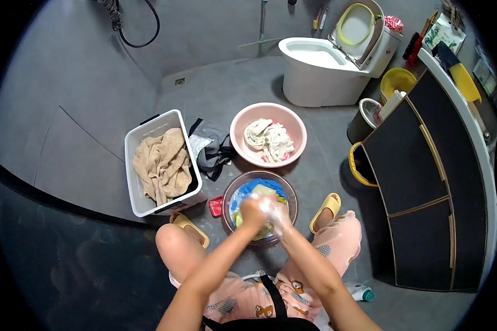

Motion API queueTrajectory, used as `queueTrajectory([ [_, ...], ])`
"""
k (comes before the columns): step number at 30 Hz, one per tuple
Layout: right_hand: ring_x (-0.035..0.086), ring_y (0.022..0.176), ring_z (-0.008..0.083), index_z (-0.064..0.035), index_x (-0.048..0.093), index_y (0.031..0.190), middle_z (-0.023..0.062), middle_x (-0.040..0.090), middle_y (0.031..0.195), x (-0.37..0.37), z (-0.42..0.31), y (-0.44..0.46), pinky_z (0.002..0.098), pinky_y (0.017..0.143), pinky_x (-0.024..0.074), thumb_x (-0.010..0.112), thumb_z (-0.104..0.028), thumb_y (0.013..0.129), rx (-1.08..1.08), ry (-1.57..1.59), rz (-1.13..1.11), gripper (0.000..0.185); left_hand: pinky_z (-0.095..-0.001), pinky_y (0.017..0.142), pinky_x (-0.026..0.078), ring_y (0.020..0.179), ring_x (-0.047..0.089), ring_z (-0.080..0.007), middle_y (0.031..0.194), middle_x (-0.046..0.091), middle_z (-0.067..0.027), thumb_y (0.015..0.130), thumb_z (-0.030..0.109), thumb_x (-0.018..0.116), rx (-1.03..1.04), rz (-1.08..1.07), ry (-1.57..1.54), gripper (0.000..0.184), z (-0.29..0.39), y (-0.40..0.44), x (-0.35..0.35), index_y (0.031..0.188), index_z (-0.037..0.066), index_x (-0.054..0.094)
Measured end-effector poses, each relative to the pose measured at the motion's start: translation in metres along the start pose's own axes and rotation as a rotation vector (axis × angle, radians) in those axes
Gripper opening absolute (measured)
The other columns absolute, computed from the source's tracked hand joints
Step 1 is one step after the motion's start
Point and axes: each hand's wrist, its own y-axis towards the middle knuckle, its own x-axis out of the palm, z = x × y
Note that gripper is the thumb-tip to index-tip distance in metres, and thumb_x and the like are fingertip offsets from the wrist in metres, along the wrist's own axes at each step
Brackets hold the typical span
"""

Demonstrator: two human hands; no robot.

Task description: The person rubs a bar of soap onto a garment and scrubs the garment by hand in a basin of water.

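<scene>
My left hand [253, 213] is closed in a fist over the brown basin [294, 205], on a soapy pale cloth. Beside it my right hand [279, 218], white with suds, is closed on the same cloth. Motion blur and foam hide most of the cloth and the fingertips. Below the hands, blue fabric [268, 183] and some yellow-green fabric lie in the basin. A red soap dish or box [216, 207] sits on the floor at the basin's left.
Behind the basin stands a pink basin [240, 151] with white clothes [270, 140]. A white bin [131, 165] at left holds a beige towel [163, 163]; a dark grey bundle [211, 146] lies between. Toilet [315, 83] at the back, black cabinet [419, 237] at right, bottle [360, 292] near my leg.
</scene>
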Motion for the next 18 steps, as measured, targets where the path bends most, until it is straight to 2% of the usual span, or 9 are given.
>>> queueTrajectory([
  [1, 0.054, 0.068, 0.0111, -0.0068, 0.061, 0.089, 0.0017, 0.058, 0.079, -0.005, 0.002, 0.007, 0.0277, 0.054, 0.0438, 0.058, -0.029, 0.080, 0.164, 0.067, -0.134, 0.024, -0.0400, 0.041, 0.039, 0.045, 0.053, -0.0283, 0.053, 0.053, -0.0101, 0.068, 0.024, 0.061, -0.166, 0.006, 0.007, 0.013, -0.003, 0.014, -0.009, 0.061, 0.013, 0.058],
  [3, 0.054, 0.067, 0.0107, -0.0070, 0.061, 0.089, 0.0015, 0.058, 0.078, 0.006, -0.006, 0.001, 0.0266, 0.054, 0.0436, 0.055, -0.027, 0.082, 0.148, 0.137, 0.010, 0.022, -0.0395, 0.041, 0.039, 0.046, 0.053, -0.0284, 0.053, 0.053, -0.0103, 0.069, 0.023, 0.061, 0.026, 0.079, 0.055, 0.014, 0.013, 0.004, -0.007, 0.061, 0.013, 0.058],
  [6, 0.054, 0.063, 0.0114, -0.0063, 0.061, 0.086, 0.0017, 0.058, 0.076, -0.028, 0.020, 0.045, 0.0256, 0.054, 0.0437, 0.052, -0.032, 0.086, 0.132, 0.445, -0.526, 0.027, -0.0389, 0.044, 0.040, 0.046, 0.052, -0.0295, 0.051, 0.051, -0.0109, 0.072, 0.024, 0.060, 0.305, 0.049, 0.014, 0.018, 0.022, -0.009, -0.001, 0.060, 0.012, 0.058],
  [7, 0.054, 0.062, 0.0112, -0.0066, 0.061, 0.086, 0.0015, 0.058, 0.074, -0.026, 0.025, 0.046, 0.0253, 0.052, 0.0427, 0.052, -0.034, 0.086, 0.101, 0.370, -0.357, 0.028, -0.0389, 0.044, 0.040, 0.046, 0.052, -0.0299, 0.050, 0.050, -0.0111, 0.074, 0.025, 0.060, 0.355, 0.052, -0.003, 0.019, 0.018, -0.007, 0.002, 0.060, 0.013, 0.057],
  [9, 0.053, 0.059, 0.0107, -0.0072, 0.061, 0.084, 0.0011, 0.057, 0.071, -0.004, 0.015, 0.019, 0.0248, 0.049, 0.0408, 0.053, -0.036, 0.085, 0.048, 0.210, -0.012, 0.030, -0.0390, 0.044, 0.040, 0.046, 0.052, -0.0302, 0.050, 0.050, -0.0120, 0.074, 0.023, 0.060, 0.113, 0.064, 0.068, 0.019, -0.003, 0.004, 0.001, 0.058, 0.012, 0.057],
  [11, 0.054, 0.062, 0.0095, -0.0081, 0.060, 0.087, 0.0013, 0.058, 0.078, -0.001, -0.015, 0.007, 0.0224, 0.052, 0.0413, 0.057, -0.041, 0.082, 0.259, 0.003, -0.250, 0.033, -0.0413, 0.046, 0.040, 0.050, 0.054, -0.0333, 0.057, 0.056, -0.0142, 0.082, 0.035, 0.055, -0.294, 0.022, -0.005, 0.036, -0.007, 0.032, -0.019, 0.059, 0.007, 0.058],
  [15, 0.056, 0.096, 0.0228, -0.0012, 0.054, 0.105, 0.0147, 0.058, 0.106, -0.012, -0.015, 0.033, 0.0332, 0.088, 0.0426, 0.046, -0.047, 0.085, 0.254, 0.458, -0.156, 0.050, -0.0375, 0.058, 0.042, 0.061, 0.056, -0.0242, 0.064, 0.058, -0.0144, 0.081, 0.042, 0.057, -0.346, -0.267, -0.179, 0.042, -0.012, 0.036, -0.024, 0.068, 0.002, 0.060],
  [17, 0.055, 0.096, 0.0222, 0.0043, 0.050, 0.106, 0.0153, 0.057, 0.105, -0.026, -0.019, 0.043, 0.0329, 0.087, 0.0427, 0.043, -0.046, 0.087, 0.065, 0.463, -0.243, 0.055, -0.0324, 0.066, 0.043, 0.068, 0.054, -0.0166, 0.070, 0.059, -0.0094, 0.079, 0.040, 0.060, -0.380, -0.707, -0.072, 0.038, -0.003, 0.039, -0.039, 0.077, 0.002, 0.061],
  [18, 0.054, 0.096, 0.0218, 0.0034, 0.050, 0.107, 0.0142, 0.056, 0.106, -0.024, -0.021, 0.041, 0.0328, 0.088, 0.0421, 0.043, -0.047, 0.087, 0.013, 0.416, -0.231, 0.054, -0.0305, 0.066, 0.043, 0.068, 0.054, -0.0150, 0.070, 0.059, -0.0071, 0.079, 0.037, 0.061, -0.436, -0.613, -0.267, 0.035, -0.005, 0.032, -0.036, 0.077, 0.002, 0.061],
])
